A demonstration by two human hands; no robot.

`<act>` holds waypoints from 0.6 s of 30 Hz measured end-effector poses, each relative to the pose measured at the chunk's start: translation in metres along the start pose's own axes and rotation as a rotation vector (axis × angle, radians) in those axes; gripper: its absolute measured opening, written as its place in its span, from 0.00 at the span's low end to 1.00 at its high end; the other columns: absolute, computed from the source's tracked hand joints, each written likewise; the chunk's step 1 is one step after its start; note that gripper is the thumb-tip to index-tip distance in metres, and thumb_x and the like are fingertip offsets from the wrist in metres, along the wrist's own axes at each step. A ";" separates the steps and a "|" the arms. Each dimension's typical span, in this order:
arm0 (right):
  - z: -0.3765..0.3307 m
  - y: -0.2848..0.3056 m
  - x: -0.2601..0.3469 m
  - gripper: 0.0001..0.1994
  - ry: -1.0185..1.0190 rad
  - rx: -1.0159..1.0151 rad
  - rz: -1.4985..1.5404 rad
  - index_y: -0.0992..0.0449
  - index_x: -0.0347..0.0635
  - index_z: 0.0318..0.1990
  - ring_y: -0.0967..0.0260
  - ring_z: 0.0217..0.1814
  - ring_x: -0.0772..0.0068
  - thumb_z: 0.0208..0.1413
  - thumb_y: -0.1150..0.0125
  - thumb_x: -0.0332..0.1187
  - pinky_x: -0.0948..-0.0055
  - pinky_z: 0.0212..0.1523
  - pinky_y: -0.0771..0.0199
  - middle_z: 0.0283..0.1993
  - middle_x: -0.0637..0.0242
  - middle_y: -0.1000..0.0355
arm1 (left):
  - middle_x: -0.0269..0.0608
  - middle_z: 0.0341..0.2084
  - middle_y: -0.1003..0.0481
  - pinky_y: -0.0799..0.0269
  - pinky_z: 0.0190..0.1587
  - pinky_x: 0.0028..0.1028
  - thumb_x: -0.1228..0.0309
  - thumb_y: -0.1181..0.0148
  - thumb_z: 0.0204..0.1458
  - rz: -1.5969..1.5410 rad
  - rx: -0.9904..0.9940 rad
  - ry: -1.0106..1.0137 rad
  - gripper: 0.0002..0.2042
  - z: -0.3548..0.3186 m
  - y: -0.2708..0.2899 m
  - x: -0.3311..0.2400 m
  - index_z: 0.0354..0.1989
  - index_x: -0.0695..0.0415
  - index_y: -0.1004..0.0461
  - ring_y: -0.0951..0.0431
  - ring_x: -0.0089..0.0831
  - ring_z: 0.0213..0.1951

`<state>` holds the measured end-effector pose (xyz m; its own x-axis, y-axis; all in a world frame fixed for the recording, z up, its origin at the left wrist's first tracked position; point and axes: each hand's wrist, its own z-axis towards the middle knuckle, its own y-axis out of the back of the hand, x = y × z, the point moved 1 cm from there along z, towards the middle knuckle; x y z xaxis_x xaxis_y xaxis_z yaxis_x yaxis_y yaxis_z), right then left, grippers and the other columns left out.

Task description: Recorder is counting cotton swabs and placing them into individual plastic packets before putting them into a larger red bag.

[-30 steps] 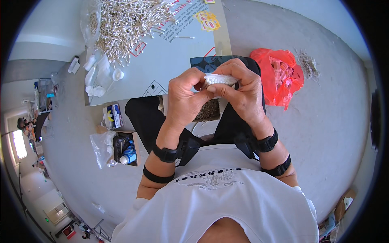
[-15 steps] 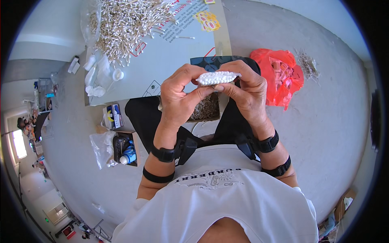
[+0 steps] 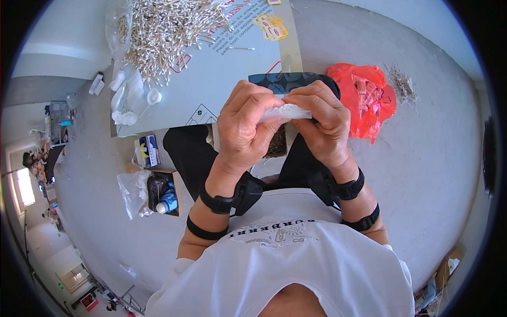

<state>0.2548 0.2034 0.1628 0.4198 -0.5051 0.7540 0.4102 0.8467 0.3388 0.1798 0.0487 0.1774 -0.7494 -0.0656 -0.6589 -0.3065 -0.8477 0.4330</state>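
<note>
A person in a white shirt (image 3: 285, 269) and black trousers is holding a small clear packet (image 3: 285, 113) with both hands, and I am looking down on it from above. The packet is hanging in the air over the knees, near the close edge of a table (image 3: 185, 103), and white cotton tips are showing through it. The left hand (image 3: 244, 124) is gripping its left end, fingers curled over the top and the thumb pressing from below. The right hand (image 3: 323, 120) is gripping the other end in the same way, with its thumb underneath. Black straps (image 3: 349, 187) are circling both forearms.

On the table, beyond the left hand, a big heap of swabs (image 3: 171, 39) is spreading out beside a clear bag (image 3: 119, 29). White wrappings (image 3: 128, 98) are lying nearer, at the left edge, and yellow labels (image 3: 271, 27) are lying at the far right. A dark sheet (image 3: 264, 83) is sticking out just behind the hands.

Between the legs, a box (image 3: 277, 143) is sitting partly hidden by the hands. To the right, a red bag (image 3: 364, 128) is standing on the floor, holding pink packs (image 3: 363, 95); thin sticks (image 3: 403, 87) are lying beside it. To the left, a carton (image 3: 177, 191) is holding a blue bottle (image 3: 168, 203).
</note>
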 end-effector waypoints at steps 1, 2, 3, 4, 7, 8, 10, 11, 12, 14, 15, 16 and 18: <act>-0.002 0.000 -0.003 0.17 -0.049 -0.006 0.080 0.21 0.37 0.40 0.27 0.39 0.63 0.37 0.31 0.17 0.70 0.39 0.28 0.39 0.62 0.24 | 0.40 0.30 0.26 0.28 0.34 0.29 0.78 0.27 0.38 -0.012 0.021 0.027 0.14 0.002 0.000 -0.002 0.33 0.60 0.24 0.26 0.35 0.33; -0.005 0.000 -0.006 0.17 -0.098 -0.012 0.160 0.21 0.37 0.40 0.27 0.39 0.65 0.37 0.31 0.17 0.71 0.39 0.28 0.39 0.63 0.24 | 0.39 0.30 0.25 0.28 0.35 0.29 0.78 0.27 0.38 -0.023 0.042 0.054 0.14 0.003 0.000 -0.004 0.34 0.60 0.24 0.26 0.35 0.33; -0.006 -0.001 -0.007 0.17 -0.097 -0.013 0.160 0.21 0.37 0.40 0.27 0.39 0.65 0.37 0.31 0.17 0.71 0.39 0.28 0.39 0.63 0.24 | 0.39 0.30 0.25 0.28 0.35 0.29 0.78 0.27 0.38 -0.024 0.042 0.053 0.14 0.004 0.002 -0.003 0.34 0.60 0.24 0.26 0.35 0.33; -0.008 -0.001 -0.008 0.17 -0.130 -0.020 0.233 0.21 0.37 0.41 0.28 0.39 0.69 0.39 0.31 0.17 0.73 0.38 0.29 0.39 0.64 0.24 | 0.39 0.31 0.25 0.27 0.36 0.29 0.78 0.27 0.38 -0.106 0.082 0.091 0.14 0.005 0.005 -0.002 0.35 0.60 0.23 0.25 0.34 0.33; -0.009 0.000 -0.005 0.16 -0.207 -0.034 0.339 0.21 0.37 0.42 0.30 0.38 0.76 0.43 0.32 0.17 0.77 0.35 0.31 0.39 0.66 0.25 | 0.39 0.31 0.25 0.26 0.37 0.28 0.79 0.27 0.38 -0.167 0.140 0.124 0.15 0.006 0.011 -0.001 0.36 0.61 0.22 0.24 0.34 0.35; -0.008 0.001 -0.004 0.15 -0.251 -0.039 0.372 0.21 0.37 0.43 0.31 0.37 0.79 0.45 0.32 0.17 0.79 0.34 0.33 0.39 0.66 0.25 | 0.39 0.31 0.24 0.26 0.38 0.28 0.79 0.28 0.38 -0.146 0.158 0.119 0.15 0.006 0.012 -0.001 0.37 0.61 0.22 0.24 0.34 0.35; -0.006 0.004 0.002 0.14 -0.264 -0.013 0.367 0.21 0.37 0.43 0.32 0.36 0.80 0.46 0.33 0.18 0.80 0.33 0.34 0.39 0.66 0.25 | 0.39 0.32 0.24 0.26 0.38 0.28 0.79 0.28 0.39 -0.146 0.145 0.123 0.15 0.005 0.011 -0.001 0.37 0.61 0.22 0.24 0.34 0.35; -0.005 0.004 0.004 0.14 -0.277 0.011 0.361 0.21 0.36 0.43 0.33 0.35 0.81 0.47 0.33 0.18 0.80 0.32 0.34 0.39 0.66 0.25 | 0.39 0.32 0.24 0.26 0.38 0.28 0.80 0.29 0.39 -0.148 0.132 0.127 0.14 0.005 0.010 -0.001 0.37 0.61 0.22 0.24 0.34 0.35; -0.006 0.004 0.005 0.14 -0.277 0.011 0.360 0.21 0.36 0.43 0.33 0.35 0.81 0.47 0.33 0.18 0.80 0.32 0.34 0.39 0.66 0.25 | 0.39 0.32 0.24 0.26 0.38 0.28 0.80 0.29 0.39 -0.148 0.132 0.126 0.14 0.005 0.010 -0.002 0.37 0.61 0.22 0.24 0.34 0.35; -0.007 0.004 0.005 0.13 -0.278 -0.004 0.355 0.21 0.35 0.42 0.31 0.35 0.78 0.47 0.33 0.18 0.79 0.33 0.32 0.41 0.65 0.25 | 0.39 0.32 0.24 0.27 0.37 0.29 0.81 0.30 0.40 -0.090 0.129 0.122 0.13 0.006 0.010 -0.004 0.37 0.61 0.23 0.24 0.35 0.34; -0.007 0.003 0.003 0.13 -0.278 -0.004 0.355 0.21 0.35 0.42 0.31 0.35 0.78 0.47 0.33 0.18 0.79 0.33 0.32 0.41 0.65 0.25 | 0.39 0.32 0.24 0.27 0.37 0.29 0.81 0.30 0.40 -0.089 0.129 0.122 0.13 0.005 0.009 -0.004 0.37 0.61 0.23 0.24 0.35 0.34; -0.006 0.003 0.000 0.13 -0.194 -0.008 0.328 0.21 0.35 0.42 0.30 0.36 0.77 0.47 0.33 0.18 0.79 0.34 0.31 0.40 0.65 0.25 | 0.39 0.32 0.24 0.27 0.36 0.29 0.81 0.30 0.40 -0.077 0.122 0.102 0.14 0.004 0.008 -0.003 0.37 0.61 0.23 0.24 0.36 0.34; -0.005 0.003 0.000 0.13 -0.110 -0.011 0.301 0.21 0.35 0.42 0.29 0.37 0.76 0.47 0.33 0.17 0.78 0.35 0.30 0.40 0.64 0.24 | 0.39 0.32 0.24 0.27 0.36 0.29 0.81 0.30 0.39 -0.064 0.113 0.083 0.14 0.002 0.006 -0.001 0.37 0.61 0.23 0.24 0.36 0.33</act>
<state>0.2600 0.2055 0.1610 0.4340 -0.2104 0.8760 0.2894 0.9534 0.0856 0.1777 0.0449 0.1819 -0.6763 -0.0607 -0.7341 -0.4201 -0.7869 0.4521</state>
